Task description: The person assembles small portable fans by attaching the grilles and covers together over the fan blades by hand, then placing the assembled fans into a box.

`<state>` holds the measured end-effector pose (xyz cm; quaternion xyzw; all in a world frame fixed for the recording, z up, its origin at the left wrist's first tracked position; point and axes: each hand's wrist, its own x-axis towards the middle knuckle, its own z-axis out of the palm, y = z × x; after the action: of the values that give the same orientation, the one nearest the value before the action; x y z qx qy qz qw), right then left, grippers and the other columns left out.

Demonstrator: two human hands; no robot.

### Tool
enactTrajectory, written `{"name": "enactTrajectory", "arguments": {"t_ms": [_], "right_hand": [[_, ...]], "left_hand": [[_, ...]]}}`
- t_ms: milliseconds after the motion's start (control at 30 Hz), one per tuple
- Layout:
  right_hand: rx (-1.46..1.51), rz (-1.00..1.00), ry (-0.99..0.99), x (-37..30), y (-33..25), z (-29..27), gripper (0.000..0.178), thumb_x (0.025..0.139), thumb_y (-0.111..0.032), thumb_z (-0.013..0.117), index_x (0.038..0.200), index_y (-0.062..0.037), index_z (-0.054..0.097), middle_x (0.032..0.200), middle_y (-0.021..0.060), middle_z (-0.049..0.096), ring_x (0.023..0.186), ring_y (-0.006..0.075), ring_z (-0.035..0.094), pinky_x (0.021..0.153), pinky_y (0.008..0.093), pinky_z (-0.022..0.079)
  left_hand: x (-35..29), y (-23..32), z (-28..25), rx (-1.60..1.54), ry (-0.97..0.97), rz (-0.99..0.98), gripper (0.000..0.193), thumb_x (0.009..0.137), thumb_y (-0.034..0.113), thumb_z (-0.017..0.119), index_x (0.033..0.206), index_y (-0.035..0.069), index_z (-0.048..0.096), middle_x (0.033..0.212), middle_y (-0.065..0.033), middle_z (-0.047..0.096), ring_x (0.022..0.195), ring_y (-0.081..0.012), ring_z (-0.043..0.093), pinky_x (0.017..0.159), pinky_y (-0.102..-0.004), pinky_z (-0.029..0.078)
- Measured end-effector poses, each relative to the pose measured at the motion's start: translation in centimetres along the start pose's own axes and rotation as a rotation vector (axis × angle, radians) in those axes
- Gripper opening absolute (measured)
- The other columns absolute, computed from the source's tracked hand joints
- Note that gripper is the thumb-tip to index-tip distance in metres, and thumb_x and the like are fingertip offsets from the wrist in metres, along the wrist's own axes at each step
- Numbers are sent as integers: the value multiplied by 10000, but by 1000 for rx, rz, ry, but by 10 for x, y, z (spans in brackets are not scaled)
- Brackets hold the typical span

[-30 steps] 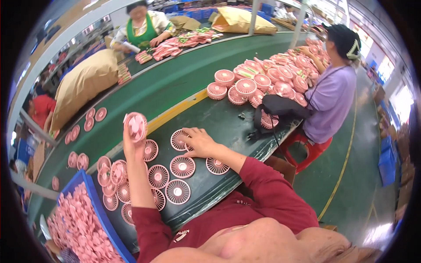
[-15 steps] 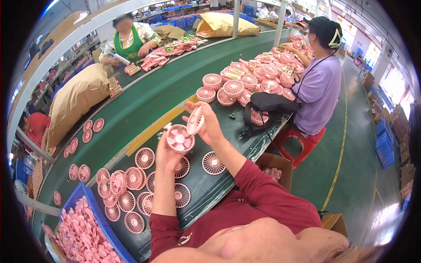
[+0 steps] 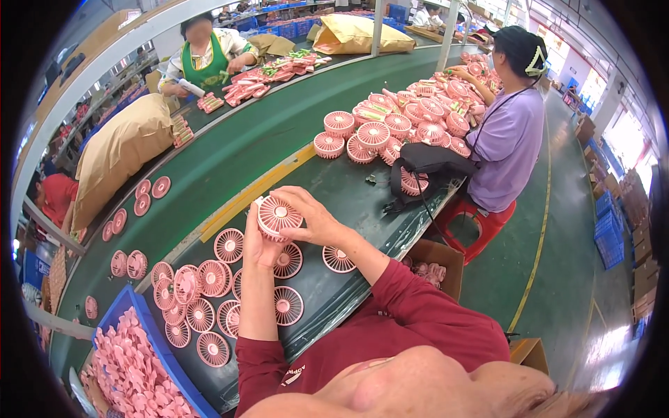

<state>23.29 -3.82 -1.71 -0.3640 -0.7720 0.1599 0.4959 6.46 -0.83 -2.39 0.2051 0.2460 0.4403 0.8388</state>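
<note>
Far left: blue bin (image 3: pixel 164 362) packed with small pink parts, at the near edge of the green table (image 3: pixel 348 188). Just right of it, a cluster of round pink fan grilles (image 3: pixel 202 292) lying flat on the table. Above them, left hand (image 3: pixel 256 240) raised, fingers wrapped round the left rim of a round pink fan (image 3: pixel 279 214), held up off the table. Right hand (image 3: pixel 313 217) closed on the same fan from the right, fingers curled over its top edge. Beside the right forearm, 1 loose grille (image 3: pixel 339 259) on the table. Farther right, a heap of pink fans (image 3: pixel 404 129) before a seated person in a purple top (image 3: pixel 505 143).
</note>
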Motion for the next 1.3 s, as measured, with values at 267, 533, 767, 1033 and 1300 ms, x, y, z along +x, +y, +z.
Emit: {"name": "enactTrajectory", "arguments": {"t_ms": [267,533,767,1033,1300], "right_hand": [[-24,14,0,-5,4,20,927,842,-647,578,1486,-51,278,1476,219,317,1364,404,342,1121,459,318],[508,160,185,-23,-16,40,678,983,-427,461,1461,-2,233,1411,180,414,1333,264,416,1111,365,320],[662,390,306,-71,16,0,491,1001,-275,491,1401,-11,385,1334,99,488,1235,182,481,1025,309,413],[1027,626,386,-215,12,-179,912,839,-647,605,1451,-11,374,1437,169,474,1232,319,556,992,501,494],[1039,1057,1131,-414,86,-191,600,953,-513,553,1407,-131,456,1385,156,519,1247,325,528,1060,534,426]], "left_hand": [[-5,-14,29,102,100,397,431,1066,393,342,1262,40,493,1186,-97,593,1067,-209,614,895,-363,522],[-23,-53,48,751,253,973,322,1062,253,368,1202,-3,503,1094,-96,569,981,-153,561,864,-299,459],[-8,-78,35,1117,21,655,422,1050,273,403,1344,-28,438,1291,-165,532,1205,-228,508,1024,-340,388],[-17,-84,45,1586,-372,393,334,946,300,585,1183,73,646,1323,-145,589,1197,-338,550,1032,-415,407],[-18,-79,37,1557,-280,440,315,947,280,592,1180,75,651,1314,-140,594,1226,-315,547,1029,-397,411]]}}
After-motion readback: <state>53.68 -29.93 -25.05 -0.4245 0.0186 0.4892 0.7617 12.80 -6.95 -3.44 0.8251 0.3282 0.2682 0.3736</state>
